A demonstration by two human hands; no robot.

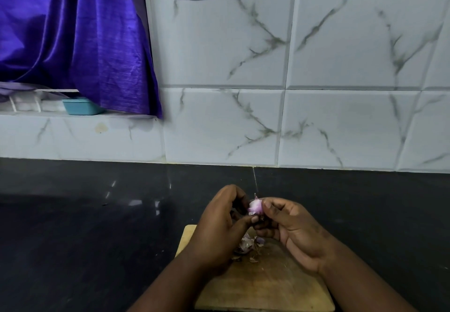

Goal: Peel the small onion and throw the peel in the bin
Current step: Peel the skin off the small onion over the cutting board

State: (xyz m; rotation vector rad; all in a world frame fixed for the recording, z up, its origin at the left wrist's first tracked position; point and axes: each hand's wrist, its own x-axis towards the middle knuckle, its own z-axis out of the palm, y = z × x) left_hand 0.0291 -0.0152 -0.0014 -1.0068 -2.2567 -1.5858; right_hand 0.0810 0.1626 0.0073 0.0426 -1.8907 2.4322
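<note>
Far left, a purple cloth [73,38] hangs over a window ledge, its hem just beside a teal tub [81,107] whose right end it partly covers. Below runs the dark desk [85,238], backed by a marbled tile wall [316,68].

Near the lower middle, the left hand [219,224] is curled tight, seen from its back. Its thumb tip reaches across to the underside of the small onion [255,206], while its fingers fold out of sight behind the knuckles, so how they meet the bulb cannot be made out.

The small onion is held up in the air between both hands, above the far end of a wooden board [267,292]. It shows pale pink-white flesh with a thin wisp sticking up from the top.

A heap of peel scraps [247,244] lies on the board directly under the hands, partly hidden by the left wrist.

The right hand [292,228] pinches the bulb's right side with its thumb, its fingers bent underneath in shadow. The board's near edge and both forearms are cut off by the bottom of the view.
</note>
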